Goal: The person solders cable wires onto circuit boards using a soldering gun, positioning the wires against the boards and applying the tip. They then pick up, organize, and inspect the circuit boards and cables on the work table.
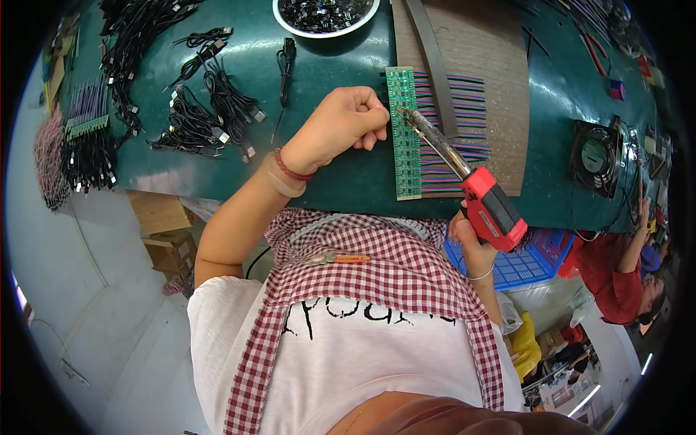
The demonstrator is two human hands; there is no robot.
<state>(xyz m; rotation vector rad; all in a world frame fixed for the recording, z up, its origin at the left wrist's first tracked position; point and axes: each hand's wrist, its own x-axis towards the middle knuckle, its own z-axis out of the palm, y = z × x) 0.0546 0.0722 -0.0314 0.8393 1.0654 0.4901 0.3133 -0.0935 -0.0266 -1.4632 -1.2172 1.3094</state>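
Note:
A long green circuit-board panel (407,163) lies on a brown board (507,109), with rows of dark and coloured wires (464,156) running out from its right side. My left hand (351,119) is closed beside the panel's left edge, fingers curled into a pinch. What they hold, if anything, is hidden. In my right hand (475,246) is a red and black soldering gun (493,210), gripped below the panel. Its metal barrel points up and left, and the tip is at the panel's upper part, near my left fingertips. A grey strip (438,80) lies across the wires.
A white bowl (326,34) of small black parts stands at the back. Bundles of black cables (225,101) and one lone cable (286,65) lie left on the green table (319,181). Right are a fan (596,156) and pliers (593,51). A co-worker in red (609,283) sits beyond.

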